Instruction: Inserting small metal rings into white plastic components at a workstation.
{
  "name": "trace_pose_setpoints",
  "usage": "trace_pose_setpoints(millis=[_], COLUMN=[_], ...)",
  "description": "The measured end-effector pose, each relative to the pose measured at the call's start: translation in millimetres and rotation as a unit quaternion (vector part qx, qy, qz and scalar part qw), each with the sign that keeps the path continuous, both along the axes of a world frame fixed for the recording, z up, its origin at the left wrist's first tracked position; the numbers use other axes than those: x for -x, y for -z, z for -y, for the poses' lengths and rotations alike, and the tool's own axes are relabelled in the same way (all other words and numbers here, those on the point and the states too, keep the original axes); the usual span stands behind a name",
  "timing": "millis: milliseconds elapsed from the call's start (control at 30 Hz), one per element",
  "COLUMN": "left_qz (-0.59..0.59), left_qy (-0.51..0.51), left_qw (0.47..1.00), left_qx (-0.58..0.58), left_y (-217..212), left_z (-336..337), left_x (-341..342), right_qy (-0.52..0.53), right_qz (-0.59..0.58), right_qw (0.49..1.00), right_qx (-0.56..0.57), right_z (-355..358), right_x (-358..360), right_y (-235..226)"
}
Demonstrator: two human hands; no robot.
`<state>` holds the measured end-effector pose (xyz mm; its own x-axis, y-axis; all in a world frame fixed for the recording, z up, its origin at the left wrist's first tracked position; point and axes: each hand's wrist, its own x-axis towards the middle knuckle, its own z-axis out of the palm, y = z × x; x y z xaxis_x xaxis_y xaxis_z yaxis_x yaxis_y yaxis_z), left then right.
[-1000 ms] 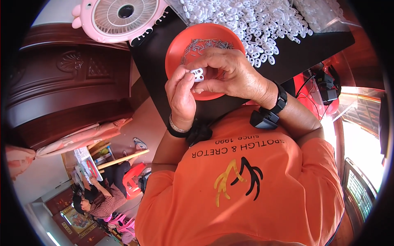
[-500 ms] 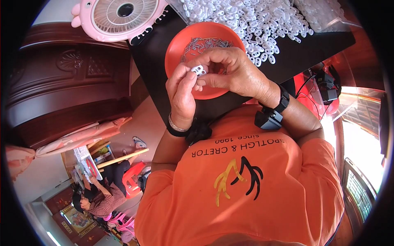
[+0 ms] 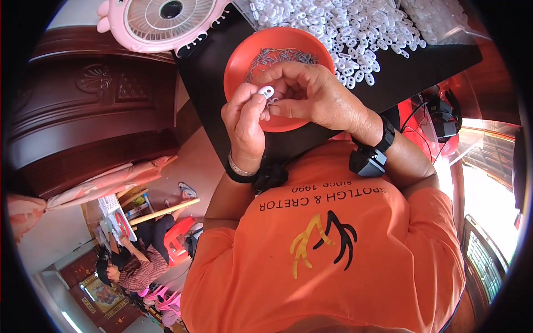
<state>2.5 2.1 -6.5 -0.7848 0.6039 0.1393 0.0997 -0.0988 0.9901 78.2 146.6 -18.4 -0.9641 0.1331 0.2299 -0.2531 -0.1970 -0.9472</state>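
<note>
Between the thumb and fingers of my left hand [image 3: 244,122] is a small white oval plastic piece [image 3: 266,91], pinched and tilted so that a hole near one end shows. My right hand [image 3: 316,97] curls in close beside it. Its thumb and fingertips come together around something tiny that I cannot make out, just below the piece. Both hands are over the near part of an orange-red bowl [image 3: 233,72]. Inside the bowl lie many small grey metal pins or screws [image 3: 288,55], partly hidden behind my right hand.
White oval pieces [image 3: 338,28] like the held one are heaped beyond the bowl on a black table [image 3: 205,83]. A clear plastic bag [image 3: 436,19] lies at the back right. At the far left stands a pink fan [image 3: 166,25]. Another person [image 3: 141,272] sits working at lower left.
The white piece has turned in my left fingers; it showed several dark holes before and now shows its smooth side and one hole. My hands stay near the same place.
</note>
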Motion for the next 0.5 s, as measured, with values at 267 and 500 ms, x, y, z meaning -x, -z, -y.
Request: trace_pose_setpoints(millis=[267,500], left_qz=[-0.014,-0.004], left_qy=[0.024,0.024], left_qw=[0.999,1.0], left_qx=[0.025,0.02], left_y=[-1.2,-0.9], left_z=[-0.4,-1.1], left_x=[-0.2,-0.4], right_qy=[-0.007,-0.015], right_qz=[-0.003,0.002], right_qw=[1.0,1.0], right_qx=[0.001,0.001], right_z=[-1.6,-2.6], right_x=[0.3,0.2], right_y=[-1.2,-2.1])
